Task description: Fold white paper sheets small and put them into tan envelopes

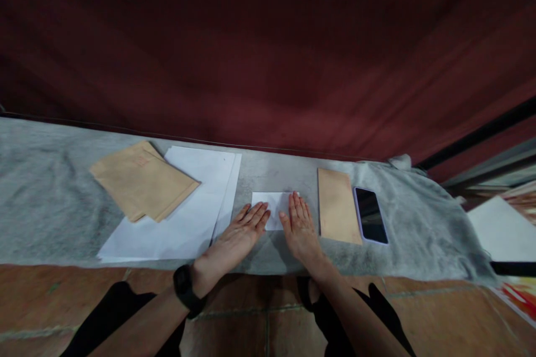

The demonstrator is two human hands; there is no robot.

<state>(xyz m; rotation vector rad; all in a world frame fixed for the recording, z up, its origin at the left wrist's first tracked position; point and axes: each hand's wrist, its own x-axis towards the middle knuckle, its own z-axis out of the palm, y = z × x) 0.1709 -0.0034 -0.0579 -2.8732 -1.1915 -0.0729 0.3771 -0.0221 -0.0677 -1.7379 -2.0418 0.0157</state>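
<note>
A small folded white paper (272, 202) lies on the grey cloth (50, 201) in front of me. My left hand (240, 231) lies flat with fingers stretched out, its fingertips on the paper's left edge. My right hand (299, 226) is flat too, fingers together and extended, pressing on the paper's right part. A black watch (186, 290) sits on my left wrist. Neither hand grips anything.
Left of the hands lies a stack of white sheets (184, 217) with brown envelopes (142, 181) on top. To the right are another brown envelope (337, 206) and a dark phone (371, 216). A dark red curtain (268, 56) hangs behind. Tiled floor (259, 312) is below.
</note>
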